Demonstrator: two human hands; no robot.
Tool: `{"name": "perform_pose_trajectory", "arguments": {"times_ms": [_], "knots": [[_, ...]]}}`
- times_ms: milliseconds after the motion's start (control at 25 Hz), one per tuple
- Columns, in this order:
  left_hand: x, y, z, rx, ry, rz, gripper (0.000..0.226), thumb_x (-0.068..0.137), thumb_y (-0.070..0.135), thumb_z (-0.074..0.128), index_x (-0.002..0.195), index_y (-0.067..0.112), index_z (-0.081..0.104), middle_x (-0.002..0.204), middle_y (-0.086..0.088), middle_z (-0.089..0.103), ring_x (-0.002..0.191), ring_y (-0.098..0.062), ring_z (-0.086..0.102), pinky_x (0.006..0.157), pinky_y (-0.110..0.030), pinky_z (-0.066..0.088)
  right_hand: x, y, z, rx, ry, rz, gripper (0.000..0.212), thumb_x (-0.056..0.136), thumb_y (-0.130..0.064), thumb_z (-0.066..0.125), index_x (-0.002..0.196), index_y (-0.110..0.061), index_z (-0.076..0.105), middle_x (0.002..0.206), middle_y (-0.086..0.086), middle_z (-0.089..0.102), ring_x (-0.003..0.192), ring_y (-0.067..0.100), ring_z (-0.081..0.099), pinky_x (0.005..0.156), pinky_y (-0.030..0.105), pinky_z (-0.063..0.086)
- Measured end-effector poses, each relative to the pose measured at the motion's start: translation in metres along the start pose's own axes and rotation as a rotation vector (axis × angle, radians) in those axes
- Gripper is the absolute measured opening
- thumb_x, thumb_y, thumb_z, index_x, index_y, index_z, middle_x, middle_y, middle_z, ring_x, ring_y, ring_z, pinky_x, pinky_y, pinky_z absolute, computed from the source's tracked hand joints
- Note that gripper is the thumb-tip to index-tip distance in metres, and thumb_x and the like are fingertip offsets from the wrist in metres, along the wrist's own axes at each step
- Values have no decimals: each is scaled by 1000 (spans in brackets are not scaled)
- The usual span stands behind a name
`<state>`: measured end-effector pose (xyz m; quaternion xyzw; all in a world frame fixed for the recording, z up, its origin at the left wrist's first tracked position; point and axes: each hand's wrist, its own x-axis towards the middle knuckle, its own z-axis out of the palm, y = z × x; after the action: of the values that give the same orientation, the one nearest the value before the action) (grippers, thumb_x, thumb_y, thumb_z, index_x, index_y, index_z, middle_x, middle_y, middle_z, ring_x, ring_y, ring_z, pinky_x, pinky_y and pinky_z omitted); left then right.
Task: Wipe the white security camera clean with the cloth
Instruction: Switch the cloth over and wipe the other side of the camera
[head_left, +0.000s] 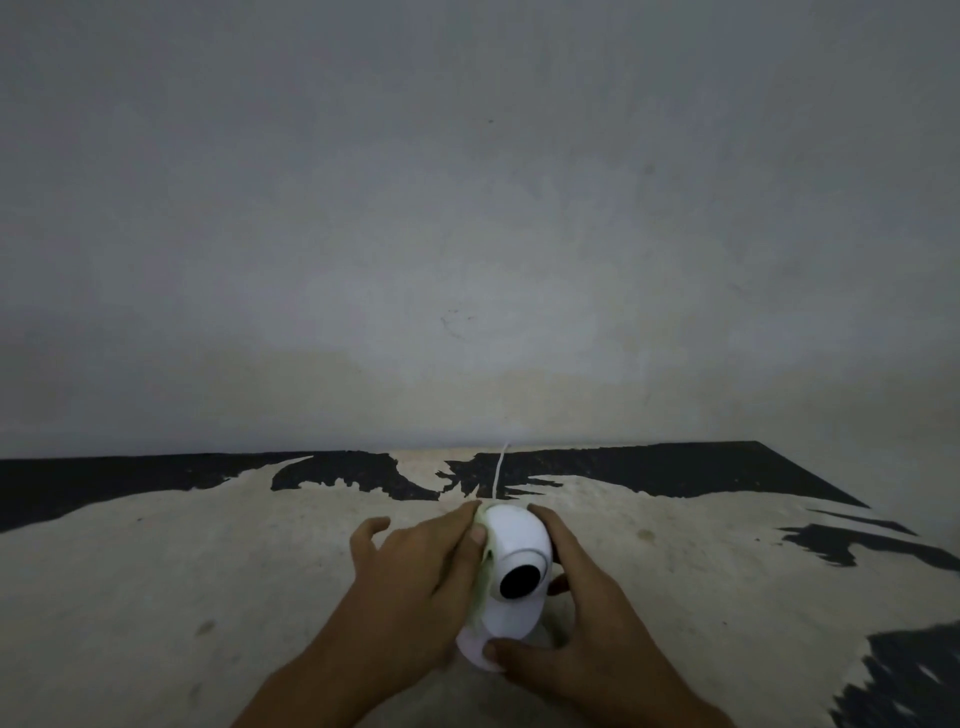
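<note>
The white security camera (514, 577) stands on the worn tabletop (208, 571) low in the middle of the head view, its round black lens facing me. My left hand (415, 587) presses a pale greenish cloth (482, 571) flat against the camera's left side; only a thin edge of the cloth shows between palm and housing. My right hand (587, 618) grips the camera from the right, fingers behind the head and thumb on the base.
A thin white cable (500, 470) runs from behind the camera to the back edge of the table. A bare grey wall (467, 208) rises right behind. The tabletop's black coating has peeled, leaving dark patches at the back and right.
</note>
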<state>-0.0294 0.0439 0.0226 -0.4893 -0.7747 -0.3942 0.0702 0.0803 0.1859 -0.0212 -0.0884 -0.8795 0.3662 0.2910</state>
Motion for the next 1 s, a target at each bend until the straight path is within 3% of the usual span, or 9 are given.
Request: {"name": "perform_pose_trajectory", "arguments": {"times_ms": [160,320,440,560,680,720,800,920,1000], "knots": [[-1,10,-2,131,21,169,39,90,46,25,126,45,42,131,36,37,126,18,23,108,-32,1,-1,-1,-6,7,-75,11,86,64,-44,84,130,-57,32,126,-43,44,114,-19,46,85,-7,34],[-3,10,3,246,65,308,39,88,38,33,125,39,48,130,27,45,125,6,37,103,-35,11,-3,-4,-6,-6,-52,13,82,66,-37,86,129,-54,35,125,-41,46,114,-16,48,86,-4,38],[-2,0,2,116,38,70,43,92,49,15,122,42,45,97,31,62,97,16,51,108,-36,12,-1,-6,-6,-11,-31,1,96,66,-26,88,139,-37,28,138,-27,43,127,-4,43,99,11,40],[-3,-5,3,-28,33,-45,34,91,44,24,108,40,54,60,17,58,66,10,52,98,-42,39,0,-6,-2,-23,-46,14,102,62,-29,90,140,-25,25,144,-8,41,133,10,40,104,16,39],[-5,2,5,22,5,58,39,91,50,23,129,47,34,109,30,60,99,26,41,109,-33,17,0,-10,1,17,-9,129,131,34,-90,63,139,-23,24,149,0,35,135,10,34,103,3,27],[-5,3,6,62,-15,106,39,91,50,23,130,53,25,127,37,43,113,27,30,109,-27,7,-1,-8,0,49,3,143,137,31,-94,58,144,-22,29,150,-1,39,134,8,37,109,14,31],[-4,4,8,79,-20,127,38,90,50,20,128,57,18,133,41,26,121,24,22,108,-25,2,0,-9,3,23,-25,42,103,52,-76,73,140,-40,36,139,-27,46,124,-8,45,105,23,43],[-4,0,12,-35,60,-15,41,92,44,26,132,42,34,104,23,61,95,10,52,108,-36,25,-2,-2,6,11,131,35,111,50,-82,66,137,-18,43,135,-23,38,122,-13,34,105,10,28],[-4,-1,11,-115,120,-66,38,91,40,37,128,36,46,85,13,69,77,-1,60,91,-37,46,-3,-2,7,-35,75,6,98,53,-61,80,135,-34,34,133,-29,37,121,-21,32,102,6,30]]}}
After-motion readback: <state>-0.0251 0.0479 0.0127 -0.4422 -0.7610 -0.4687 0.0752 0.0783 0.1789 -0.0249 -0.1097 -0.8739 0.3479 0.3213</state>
